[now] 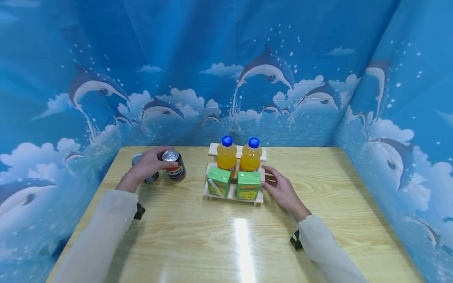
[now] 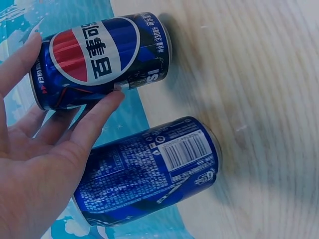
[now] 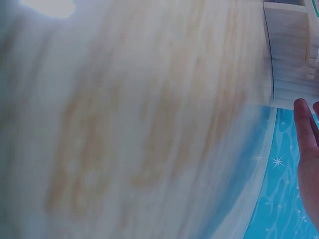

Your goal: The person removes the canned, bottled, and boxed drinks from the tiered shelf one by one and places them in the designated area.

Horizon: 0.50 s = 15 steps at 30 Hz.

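Observation:
My left hand (image 1: 153,162) grips a dark blue cola can (image 1: 176,167), thumb on the near side and fingers behind it. In the left wrist view this cola can shows a red, white and blue round logo. A second cola can (image 2: 154,169) stands close beside it, its barcode side showing and its top partly behind my hand. My right hand (image 1: 283,192) is at the right side of a small tiered wooden rack (image 1: 233,196), fingertips at its edge. On the rack are two orange juice bottles (image 1: 226,156) with blue caps and, in front, two green drink cartons (image 1: 249,185).
The rack and cans stand on a light wood-grain table (image 1: 191,236). A blue curtain (image 1: 198,51) printed with dolphins hangs along the back and both sides. Light glares off the table's near middle.

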Motion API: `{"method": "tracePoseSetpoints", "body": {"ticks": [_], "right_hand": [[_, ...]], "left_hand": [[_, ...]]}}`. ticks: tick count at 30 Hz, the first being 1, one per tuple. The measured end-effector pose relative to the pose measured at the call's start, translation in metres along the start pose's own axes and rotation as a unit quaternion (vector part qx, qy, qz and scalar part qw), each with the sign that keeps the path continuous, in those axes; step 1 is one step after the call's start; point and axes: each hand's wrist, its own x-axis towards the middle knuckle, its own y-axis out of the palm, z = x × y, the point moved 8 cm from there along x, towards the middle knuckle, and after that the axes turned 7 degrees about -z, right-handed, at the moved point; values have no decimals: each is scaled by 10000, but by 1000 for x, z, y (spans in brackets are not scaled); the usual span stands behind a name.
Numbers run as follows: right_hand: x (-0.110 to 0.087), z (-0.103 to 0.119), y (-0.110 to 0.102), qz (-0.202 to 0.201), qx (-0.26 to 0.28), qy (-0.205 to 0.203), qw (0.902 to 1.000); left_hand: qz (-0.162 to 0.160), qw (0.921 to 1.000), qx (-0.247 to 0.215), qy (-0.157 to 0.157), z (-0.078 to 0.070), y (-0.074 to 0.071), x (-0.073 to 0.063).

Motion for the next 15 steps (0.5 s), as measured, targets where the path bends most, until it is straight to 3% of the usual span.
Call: {"method": "tracePoseSetpoints", "body": {"ticks": [15], "right_hand": [[0,1,1,16,-69,64,10000]], "left_hand": [[39,10000,-31,67,6,8,-3]]}}
